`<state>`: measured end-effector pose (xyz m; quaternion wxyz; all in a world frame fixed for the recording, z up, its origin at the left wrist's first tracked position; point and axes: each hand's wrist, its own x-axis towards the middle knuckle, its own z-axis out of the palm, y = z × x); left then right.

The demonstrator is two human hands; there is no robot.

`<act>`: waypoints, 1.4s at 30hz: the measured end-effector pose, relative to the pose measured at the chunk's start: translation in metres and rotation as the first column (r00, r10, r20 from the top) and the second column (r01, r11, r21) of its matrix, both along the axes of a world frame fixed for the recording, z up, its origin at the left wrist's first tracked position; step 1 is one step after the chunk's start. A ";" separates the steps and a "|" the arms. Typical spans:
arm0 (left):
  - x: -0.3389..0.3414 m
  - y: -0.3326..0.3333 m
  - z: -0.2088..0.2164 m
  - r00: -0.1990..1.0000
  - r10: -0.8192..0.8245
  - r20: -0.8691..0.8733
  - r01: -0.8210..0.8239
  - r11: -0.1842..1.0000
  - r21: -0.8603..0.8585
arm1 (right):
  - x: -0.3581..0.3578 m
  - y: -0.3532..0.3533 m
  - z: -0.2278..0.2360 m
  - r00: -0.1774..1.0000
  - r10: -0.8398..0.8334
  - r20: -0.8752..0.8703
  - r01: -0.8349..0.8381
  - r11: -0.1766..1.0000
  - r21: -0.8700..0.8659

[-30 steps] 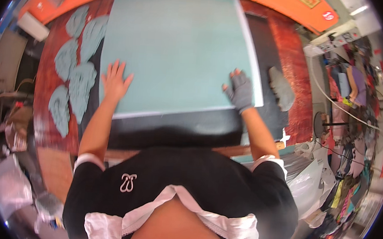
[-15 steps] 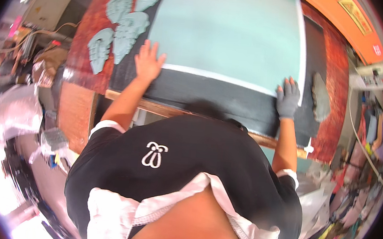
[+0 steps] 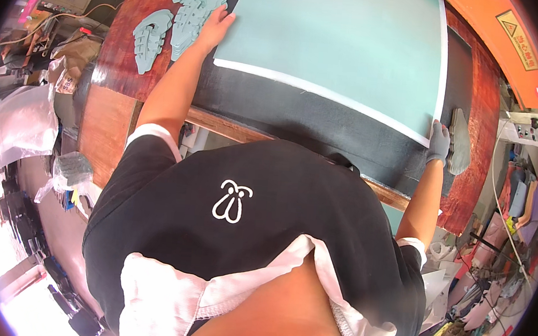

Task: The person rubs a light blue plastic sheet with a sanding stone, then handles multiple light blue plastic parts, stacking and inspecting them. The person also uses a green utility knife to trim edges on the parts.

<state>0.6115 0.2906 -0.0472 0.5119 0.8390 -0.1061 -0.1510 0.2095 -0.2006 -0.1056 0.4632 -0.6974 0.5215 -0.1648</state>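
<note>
A large pale green sheet (image 3: pixel 336 40) with a white border along its edges lies on a black board (image 3: pixel 286 106). At its left edge is my bare left hand (image 3: pixel 216 30), fingers stretched out and thumb apart, against the side of the sheet. My right hand (image 3: pixel 438 143), in a grey glove with bare fingertips, is at the near right corner, its fingers along the right edge. Neither hand is lifting anything. Stacks of pale green cut-out pieces (image 3: pixel 151 40) lie left of the sheet, and a grey-green stack of curved pieces (image 3: pixel 459 142) sits just right of my right hand.
Under the board is a worn red tabletop (image 3: pixel 117 49) with a wooden strip (image 3: pixel 228 127) along its near side. An orange machine part (image 3: pixel 488 33) stands at the far right. Plastic bags (image 3: pixel 23 123) are on the left, and mixed scraps (image 3: pixel 459 322) fill the lower right.
My left hand has moved farther away along the sheet's left edge. My right hand has shifted from on top of the near right corner outward to the right edge. The view has also shifted slightly.
</note>
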 end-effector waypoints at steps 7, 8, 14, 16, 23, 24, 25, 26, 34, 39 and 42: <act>-0.006 -0.021 -0.003 0.995 -0.095 -0.037 0.090 0.988 -0.126 | 0.017 0.006 0.002 0.976 -0.199 -0.094 0.192 0.978 -0.076; -0.008 -0.020 -0.002 0.993 -0.100 -0.066 0.085 0.978 -0.191 | 0.018 0.008 0.006 0.966 -0.230 -0.115 0.227 0.973 -0.042; -0.024 -0.008 0.010 0.980 -0.077 -0.184 0.029 0.968 -0.249 | 0.008 0.026 0.023 0.962 -0.259 -0.086 0.264 0.963 0.051; -0.034 0.002 0.009 0.983 -0.087 -0.159 0.052 0.976 -0.212 | -0.006 0.038 0.021 0.959 -0.283 -0.031 0.285 0.957 0.054; -0.048 0.017 -0.007 0.969 -0.179 0.168 0.173 0.984 0.050 | -0.035 0.053 0.002 0.952 -0.306 0.015 0.306 0.952 0.021; -0.050 0.011 -0.008 0.922 -0.230 0.311 0.152 0.955 0.254 | -0.036 0.052 0.001 0.956 -0.291 -0.043 0.292 0.956 0.012; -0.055 0.004 -0.009 0.838 -0.304 0.454 0.093 0.899 0.429 | -0.037 0.051 0.001 0.969 -0.211 -0.132 0.192 0.971 -0.140; -0.062 -0.005 -0.009 0.760 -0.388 0.521 -0.002 0.801 0.599 | -0.039 0.049 0.002 0.975 -0.187 -0.116 0.177 0.980 -0.096; -0.132 -0.096 -0.008 0.527 -0.765 0.371 0.334 0.588 0.737 | -0.040 -0.024 0.044 0.923 -0.194 -0.333 -0.042 0.807 -0.589; -0.144 -0.105 -0.007 0.470 -0.857 0.211 0.447 0.437 0.780 | -0.015 -0.073 0.064 0.724 -0.008 -0.690 -0.357 0.851 -0.385; -0.143 -0.103 0.000 0.460 -0.862 0.215 0.474 0.442 0.761 | -0.010 -0.093 0.072 0.580 0.179 -0.795 -0.515 0.837 -0.187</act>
